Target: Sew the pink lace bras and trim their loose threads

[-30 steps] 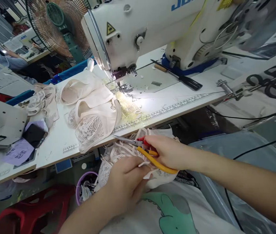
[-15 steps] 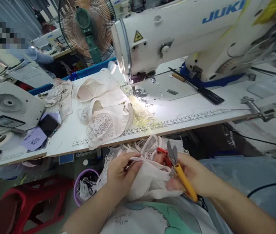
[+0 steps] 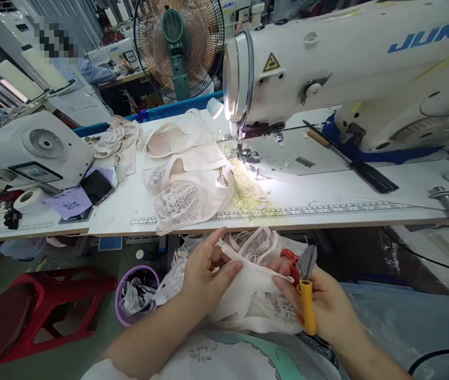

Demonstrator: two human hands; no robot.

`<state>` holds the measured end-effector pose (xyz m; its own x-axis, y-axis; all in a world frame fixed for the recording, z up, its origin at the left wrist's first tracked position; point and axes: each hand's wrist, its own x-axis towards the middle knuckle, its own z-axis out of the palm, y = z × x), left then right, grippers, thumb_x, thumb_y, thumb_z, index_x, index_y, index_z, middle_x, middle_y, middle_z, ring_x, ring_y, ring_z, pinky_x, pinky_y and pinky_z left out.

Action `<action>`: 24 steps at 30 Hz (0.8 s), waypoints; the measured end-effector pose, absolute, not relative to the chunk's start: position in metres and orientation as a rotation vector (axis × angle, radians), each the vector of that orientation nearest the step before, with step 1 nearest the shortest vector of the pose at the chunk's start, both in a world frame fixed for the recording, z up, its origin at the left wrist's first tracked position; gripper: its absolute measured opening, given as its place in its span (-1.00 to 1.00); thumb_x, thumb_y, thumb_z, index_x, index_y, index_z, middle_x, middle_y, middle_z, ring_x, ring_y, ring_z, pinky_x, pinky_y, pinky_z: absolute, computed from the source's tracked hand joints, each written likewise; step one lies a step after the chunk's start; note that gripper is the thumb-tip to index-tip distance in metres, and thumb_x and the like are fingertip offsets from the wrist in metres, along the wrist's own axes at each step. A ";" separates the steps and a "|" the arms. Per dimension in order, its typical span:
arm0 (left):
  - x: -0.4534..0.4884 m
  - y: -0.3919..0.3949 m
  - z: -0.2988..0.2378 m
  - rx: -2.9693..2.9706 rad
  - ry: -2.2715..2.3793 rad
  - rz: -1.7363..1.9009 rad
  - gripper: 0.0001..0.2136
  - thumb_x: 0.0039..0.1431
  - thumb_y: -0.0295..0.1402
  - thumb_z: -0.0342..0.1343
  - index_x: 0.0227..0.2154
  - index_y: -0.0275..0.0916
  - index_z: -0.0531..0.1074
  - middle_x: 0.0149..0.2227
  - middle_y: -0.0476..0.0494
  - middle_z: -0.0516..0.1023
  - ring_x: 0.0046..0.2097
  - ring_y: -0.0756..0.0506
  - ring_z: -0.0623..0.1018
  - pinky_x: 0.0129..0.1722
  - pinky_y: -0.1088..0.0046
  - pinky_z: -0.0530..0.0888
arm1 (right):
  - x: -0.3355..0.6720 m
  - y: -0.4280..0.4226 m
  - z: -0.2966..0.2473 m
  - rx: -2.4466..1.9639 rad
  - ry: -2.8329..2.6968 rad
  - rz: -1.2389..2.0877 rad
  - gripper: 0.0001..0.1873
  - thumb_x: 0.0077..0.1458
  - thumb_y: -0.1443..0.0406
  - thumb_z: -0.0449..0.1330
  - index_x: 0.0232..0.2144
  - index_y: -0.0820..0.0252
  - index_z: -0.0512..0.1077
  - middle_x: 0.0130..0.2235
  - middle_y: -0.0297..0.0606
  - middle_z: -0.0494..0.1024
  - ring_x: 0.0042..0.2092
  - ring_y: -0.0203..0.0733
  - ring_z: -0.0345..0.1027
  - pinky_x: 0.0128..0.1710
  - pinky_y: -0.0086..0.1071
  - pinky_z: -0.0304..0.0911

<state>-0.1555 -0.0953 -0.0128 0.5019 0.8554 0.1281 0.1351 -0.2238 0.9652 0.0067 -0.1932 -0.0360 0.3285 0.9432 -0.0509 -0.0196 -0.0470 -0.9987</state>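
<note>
Below the table edge, on my lap, lies a cream lace bra piece (image 3: 248, 285). My left hand (image 3: 204, 272) pinches its upper edge, thumb and fingers closed on the fabric. My right hand (image 3: 323, 303) grips yellow-handled thread snips (image 3: 303, 287) with a red part, blades pointing up, while its fingertips also touch the fabric. More cream lace bras (image 3: 185, 179) are piled on the white table (image 3: 327, 195) left of the needle of the white sewing machine (image 3: 347, 68).
A black-handled tool (image 3: 351, 158) lies on the machine bed. A second machine (image 3: 30, 150), phone (image 3: 96, 186), paper slips and a tape roll (image 3: 29, 201) sit at left. Below are a red stool (image 3: 46, 311) and purple bin (image 3: 133, 301). A fan (image 3: 179, 45) and another person stand behind.
The view has swung up and to the left. My right hand turned the snips from lying flat and pointing left to blades up. Both hands shifted their hold on the fabric.
</note>
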 end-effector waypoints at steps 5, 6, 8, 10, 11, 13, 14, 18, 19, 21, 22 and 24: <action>-0.157 -0.090 -0.013 1.227 0.788 0.708 -0.86 -0.05 -0.35 0.25 -0.44 -0.30 0.45 -0.45 -0.07 0.47 -0.42 0.01 0.43 -0.44 0.52 0.37 | 0.005 -0.193 -0.042 -1.238 -0.987 1.004 -0.84 0.10 0.23 0.16 -0.47 0.13 0.27 -0.34 -0.24 0.41 -0.30 -0.16 0.31 -0.33 -0.33 0.27; -0.158 -0.089 -0.013 1.221 0.770 0.723 -0.87 -0.05 -0.37 0.25 -0.46 -0.30 0.44 -0.43 -0.08 0.48 -0.38 -0.01 0.45 -0.39 0.50 0.38 | 0.004 -0.194 -0.043 -1.244 -0.990 0.992 -0.85 0.10 0.24 0.15 -0.45 0.13 0.27 -0.37 -0.26 0.40 -0.33 -0.17 0.30 -0.35 -0.33 0.27; -0.161 -0.087 -0.012 1.235 0.722 0.743 -0.91 -0.01 -0.40 0.22 -0.44 -0.28 0.44 -0.37 -0.09 0.50 -0.30 -0.04 0.47 -0.30 0.46 0.40 | 0.002 -0.194 -0.044 -1.298 -0.971 0.952 -0.87 0.10 0.23 0.16 -0.42 0.13 0.29 -0.42 -0.30 0.37 -0.37 -0.19 0.28 -0.40 -0.35 0.25; -0.164 -0.086 -0.010 1.240 0.689 0.742 -0.93 0.04 -0.40 0.18 -0.43 -0.27 0.42 -0.34 -0.11 0.52 -0.25 -0.07 0.49 -0.26 0.41 0.40 | -0.002 -0.193 -0.043 -1.357 -0.947 0.920 -0.85 0.08 0.20 0.17 -0.41 0.13 0.30 -0.45 -0.31 0.37 -0.41 -0.21 0.27 -0.43 -0.36 0.24; -0.166 -0.085 -0.010 1.240 0.687 0.739 -0.93 0.05 -0.39 0.17 -0.43 -0.26 0.40 -0.34 -0.12 0.52 -0.25 -0.08 0.49 -0.27 0.40 0.41 | -0.004 -0.192 -0.042 -1.379 -0.932 0.913 -0.83 0.05 0.18 0.18 -0.41 0.14 0.30 -0.46 -0.32 0.37 -0.43 -0.21 0.26 -0.45 -0.36 0.24; -0.169 -0.084 -0.010 1.251 0.707 0.739 -0.91 0.05 -0.38 0.16 -0.45 -0.26 0.37 -0.36 -0.11 0.52 -0.27 -0.09 0.50 -0.27 0.39 0.41 | -0.007 -0.189 -0.039 -1.415 -0.923 0.898 -0.80 0.02 0.16 0.19 -0.43 0.14 0.30 -0.47 -0.33 0.36 -0.45 -0.22 0.24 -0.48 -0.37 0.23; -0.170 -0.083 -0.011 1.263 0.719 0.739 -0.90 0.05 -0.38 0.16 -0.47 -0.26 0.36 -0.37 -0.11 0.52 -0.27 -0.08 0.50 -0.27 0.39 0.41 | -0.008 -0.188 -0.037 -1.435 -0.933 0.879 -0.80 0.02 0.15 0.19 -0.43 0.14 0.29 -0.48 -0.33 0.35 -0.46 -0.22 0.23 -0.48 -0.37 0.22; -0.179 -0.078 -0.011 1.385 0.765 0.718 -0.89 0.08 -0.37 0.13 -0.46 -0.25 0.32 -0.36 -0.13 0.51 -0.30 -0.09 0.50 -0.33 0.40 0.43 | -0.011 -0.184 -0.030 -1.496 -1.028 0.821 -0.80 0.00 0.17 0.16 -0.50 0.15 0.27 -0.51 -0.33 0.34 -0.46 -0.22 0.22 -0.47 -0.36 0.19; -0.181 -0.077 -0.009 1.474 0.790 0.723 -0.92 0.09 -0.38 0.11 -0.44 -0.24 0.33 -0.35 -0.13 0.51 -0.29 -0.09 0.51 -0.32 0.38 0.44 | -0.012 -0.182 -0.028 -1.494 -1.045 0.836 -0.80 -0.01 0.18 0.16 -0.52 0.15 0.26 -0.52 -0.33 0.34 -0.47 -0.23 0.21 -0.48 -0.36 0.18; -0.183 -0.076 0.001 1.796 0.827 0.787 -0.95 0.11 -0.44 0.07 -0.34 -0.20 0.35 -0.30 -0.12 0.53 -0.22 -0.13 0.52 -0.20 0.29 0.44 | -0.011 -0.181 -0.025 -1.483 -1.109 0.867 -0.82 -0.02 0.22 0.14 -0.54 0.16 0.23 -0.53 -0.34 0.32 -0.50 -0.26 0.17 -0.52 -0.39 0.15; -0.182 -0.077 0.009 2.017 0.798 0.834 -0.89 0.11 -0.47 0.06 -0.28 -0.18 0.36 -0.26 -0.12 0.53 -0.15 -0.15 0.51 -0.09 0.23 0.40 | -0.011 -0.180 -0.023 -1.482 -1.157 0.876 -0.84 -0.03 0.25 0.13 -0.54 0.16 0.21 -0.53 -0.35 0.31 -0.51 -0.28 0.15 -0.54 -0.40 0.13; -0.177 -0.079 0.025 2.450 0.608 0.883 -0.79 0.09 -0.49 0.06 -0.20 -0.16 0.36 -0.18 -0.13 0.53 -0.03 -0.17 0.45 0.09 0.12 0.26 | -0.009 -0.178 -0.020 -1.487 -1.264 0.871 -0.87 -0.05 0.30 0.10 -0.54 0.16 0.20 -0.56 -0.38 0.27 -0.53 -0.30 0.10 -0.56 -0.42 0.09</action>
